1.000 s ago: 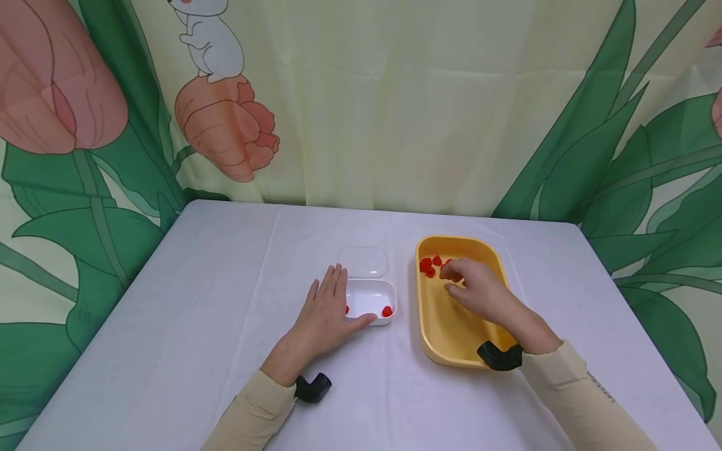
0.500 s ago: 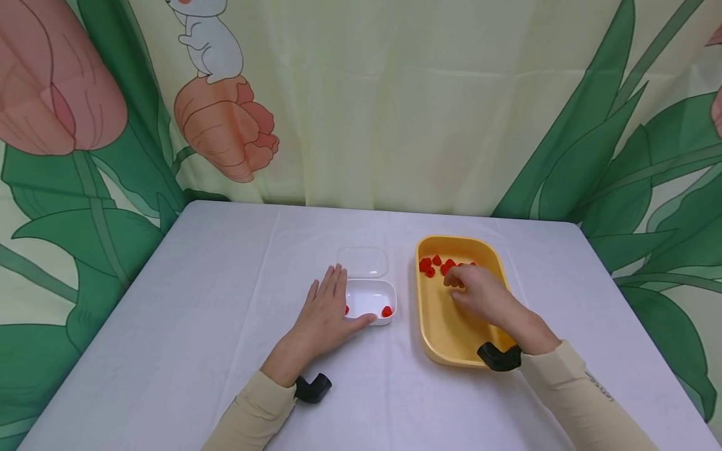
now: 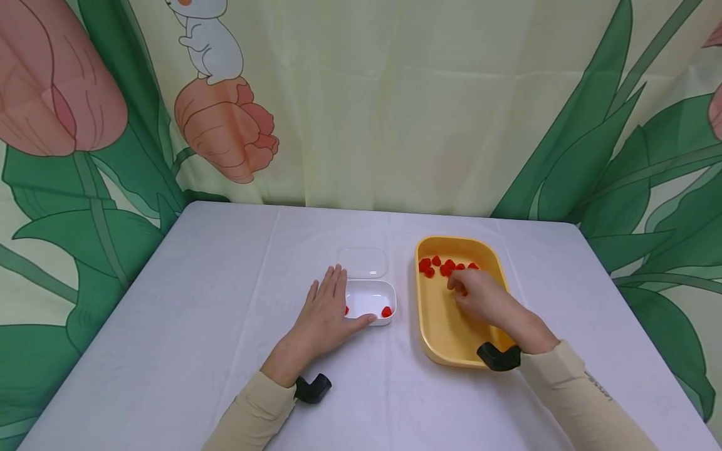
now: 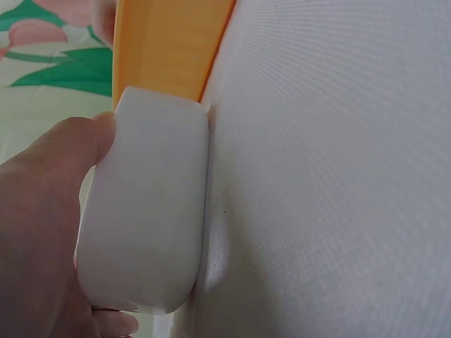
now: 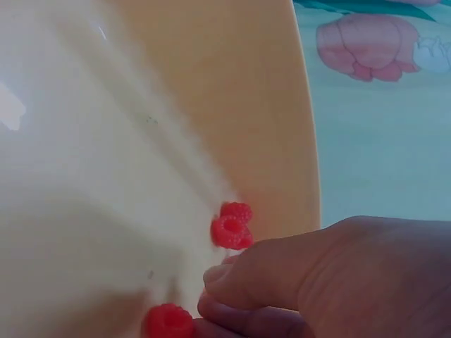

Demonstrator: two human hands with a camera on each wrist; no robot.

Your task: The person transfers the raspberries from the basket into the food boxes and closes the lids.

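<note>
My left hand point(image 3: 329, 313) lies along the left side of a small white box point(image 3: 369, 294), its fingers straight and the thumb on the front rim. In the left wrist view the thumb point(image 4: 99, 137) touches the rim of the upright box. Inside the box are red raspberries point(image 3: 386, 311), partly covered by the hand. My right hand point(image 3: 487, 300) is inside a yellow tray point(image 3: 445, 338), fingers curled down among raspberries point(image 3: 425, 265). The right wrist view shows thumb and forefinger close together, with one raspberry point(image 5: 169, 322) beside the fingers. Whether they pinch one is hidden.
Behind the white box lies a clear lid point(image 3: 363, 262), flat on the white tablecloth point(image 3: 169, 326). The yellow tray stands to the right of the box with raised walls. A printed curtain point(image 3: 383, 113) hangs behind the table.
My right hand has drawn slightly back and right in the tray, its fingers curling together, uncovering more raspberries. My left hand and the white box have stayed still.
</note>
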